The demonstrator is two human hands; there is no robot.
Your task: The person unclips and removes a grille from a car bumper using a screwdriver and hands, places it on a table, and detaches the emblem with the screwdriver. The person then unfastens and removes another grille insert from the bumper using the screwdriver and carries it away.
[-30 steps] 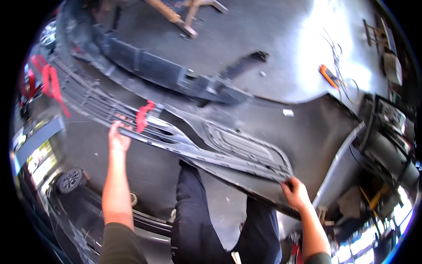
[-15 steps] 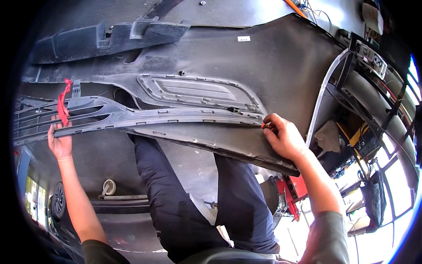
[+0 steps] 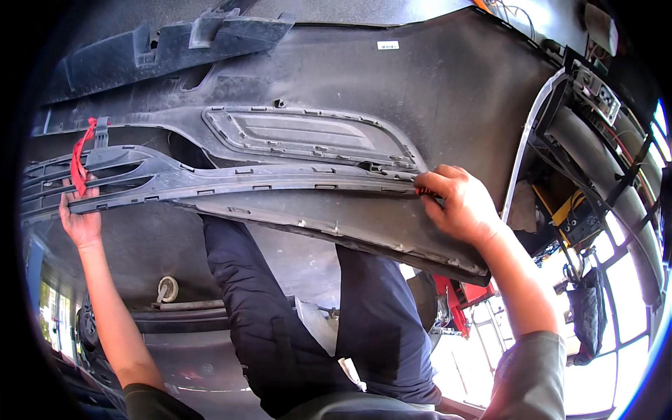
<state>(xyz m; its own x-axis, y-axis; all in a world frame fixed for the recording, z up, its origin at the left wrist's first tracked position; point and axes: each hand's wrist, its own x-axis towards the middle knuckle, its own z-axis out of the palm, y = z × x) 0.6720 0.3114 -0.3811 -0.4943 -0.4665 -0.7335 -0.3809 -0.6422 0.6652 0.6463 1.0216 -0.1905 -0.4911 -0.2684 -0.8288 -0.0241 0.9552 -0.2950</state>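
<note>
A car bumper cover [image 3: 455, 91] lies inside-up across my view, dark grey and dusty. Along its near side runs a long black plastic grille strip [image 3: 266, 180] with slots and clip tabs. My left hand [image 3: 82, 225] grips the slatted left part of the grille, fingers wrapped round its lower edge, beside a red ribbon [image 3: 78, 161] tied there. At the strip's right end, my right hand [image 3: 463, 204] is closed round a small red-handled screwdriver [image 3: 421, 191]. Its handle is mostly covered, and its tip cannot be made out against the strip.
A dark plastic bracket [image 3: 105, 70] lies on the far left of the cover. Small clips [image 3: 334, 227] stand along the near flange. My legs [image 3: 269, 308] are below it. A caster wheel [image 3: 167, 289] is at lower left, a metal rack with hoses [image 3: 595, 98] at right.
My right hand has rolled over at the strip's end, covering more of the screwdriver; its shaft no longer shows. The left hand keeps its hold on the grille. The whole view has shifted slightly.
</note>
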